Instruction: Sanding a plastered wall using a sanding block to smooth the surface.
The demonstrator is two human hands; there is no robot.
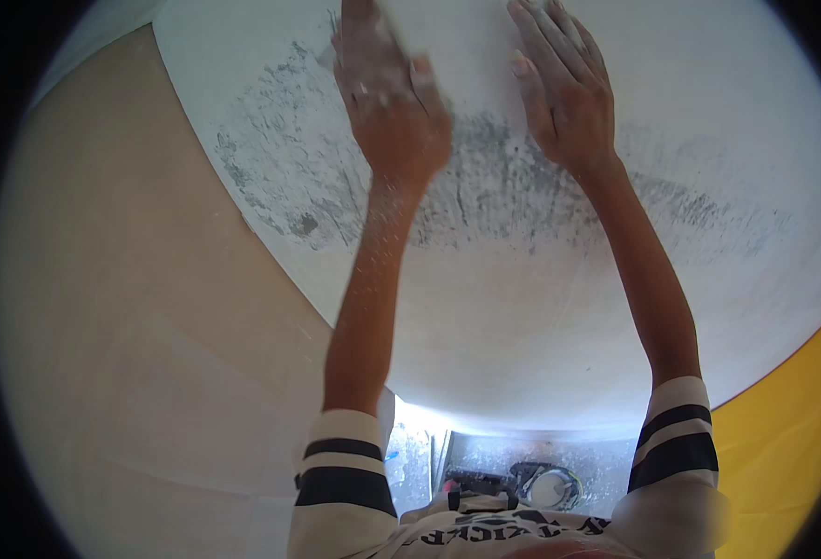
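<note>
Both arms reach up along a white wall [536, 307]. My left hand [396, 122] lies flat near the top of the view, blurred and coated with pale dust. A greyish edge shows beside its fingers, but I cannot tell whether it is a thing under the palm or a shadow. My right hand [571, 98] rests with fingers extended near the wall's upper part, its fingertips dusty and its thumb apart. Around and below the hands runs a rough grey-streaked patch [494, 189], where the white coating looks worn or thin. White specks show around my left forearm.
A beige wall surface [138, 279] meets the white wall along an edge on the left. Yellow sheeting or wall [787, 433] is at lower right. Below, a round bucket [550, 488] with whitish contents stands on the dust-spotted floor [602, 461], near dark objects [480, 482].
</note>
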